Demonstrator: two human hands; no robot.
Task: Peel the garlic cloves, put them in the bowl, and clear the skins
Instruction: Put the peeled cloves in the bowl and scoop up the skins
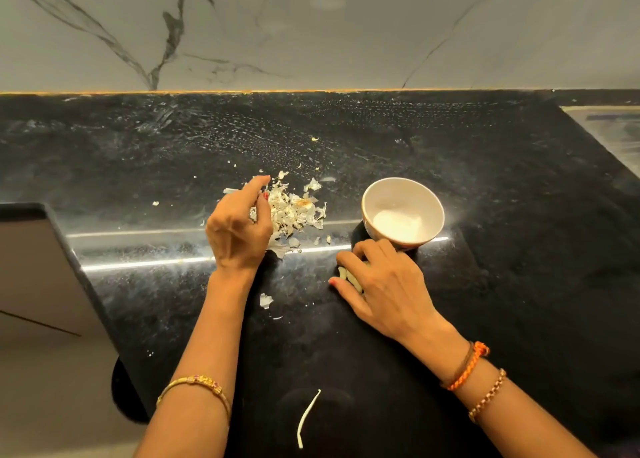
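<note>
Head view: right hand (384, 284) fingers curl over peeled garlic cloves (349, 277) beside bowl (403, 212); left hand (239, 229) fingers loosely curled against skin pile (294, 212).

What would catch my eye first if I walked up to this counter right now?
Probably the pale heap of garlic skins at the middle of the black countertop, with the left hand curled against its left side. Just right of it stands a white bowl, too glary to see into. In front of the bowl, the right hand covers peeled garlic cloves on the counter.
</note>
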